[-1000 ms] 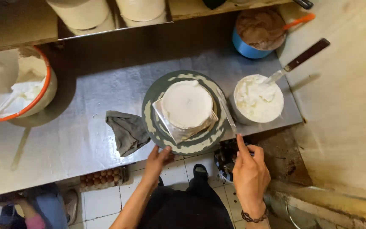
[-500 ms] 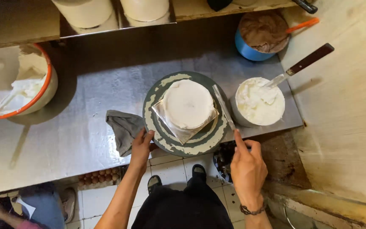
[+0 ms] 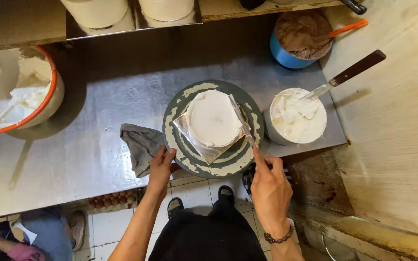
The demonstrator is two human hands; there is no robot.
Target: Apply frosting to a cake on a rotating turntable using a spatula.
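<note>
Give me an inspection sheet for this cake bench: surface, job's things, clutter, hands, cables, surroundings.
Surface: steel table, smeared and scuffed.
Job's things: white frosted cake on a square board on the green turntable; spatula blade against the cake's side.
Clutter: grey rag beside the turntable; bowl of white cream with a knife in it; blue bowl of brown cream; orange-rimmed bowl.
Hands: left hand on the turntable's rim; right hand holds the spatula.
Cables: nothing seen.
Surroundings: tiled floor, egg tray under the table, another person's legs at lower left.

Bare forearms, black clothing, dark shoes — beaded bracelet on right wrist.
</note>
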